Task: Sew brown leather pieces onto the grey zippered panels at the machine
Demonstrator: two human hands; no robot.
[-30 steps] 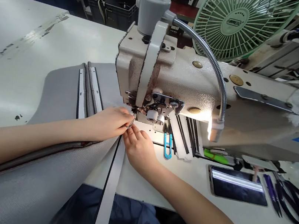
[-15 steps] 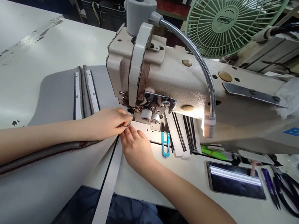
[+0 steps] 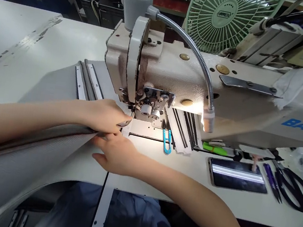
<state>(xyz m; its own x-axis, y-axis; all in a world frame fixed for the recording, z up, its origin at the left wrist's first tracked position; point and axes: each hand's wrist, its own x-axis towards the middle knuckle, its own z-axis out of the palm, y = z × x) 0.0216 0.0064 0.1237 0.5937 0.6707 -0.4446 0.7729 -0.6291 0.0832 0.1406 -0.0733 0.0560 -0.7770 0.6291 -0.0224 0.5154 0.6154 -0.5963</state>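
Note:
My left hand [image 3: 108,116] grips the edge of a grey fabric panel [image 3: 32,164] close to the needle area of a sewing machine [image 3: 172,71]. Just below it, my right hand [image 3: 118,152] has its thumb apart from the fingers, and its fingertips reach the fabric edge under my left hand. A long white strip with a black edge [image 3: 103,205] runs from beneath my right hand down over the table's front edge. Two white strips [image 3: 93,80] lie on the panel's far part, left of the machine head.
Blue thread snips [image 3: 167,142] and black strips on paper [image 3: 184,131] lie right of the needle. Farther right are a phone [image 3: 237,175], a purple tool [image 3: 272,181] and black scissors [image 3: 295,188]. A green fan [image 3: 225,18] stands behind the machine.
My right hand has shifted left and its thumb has spread away. The near part of the grey panel has moved left, and the view has shifted slightly.

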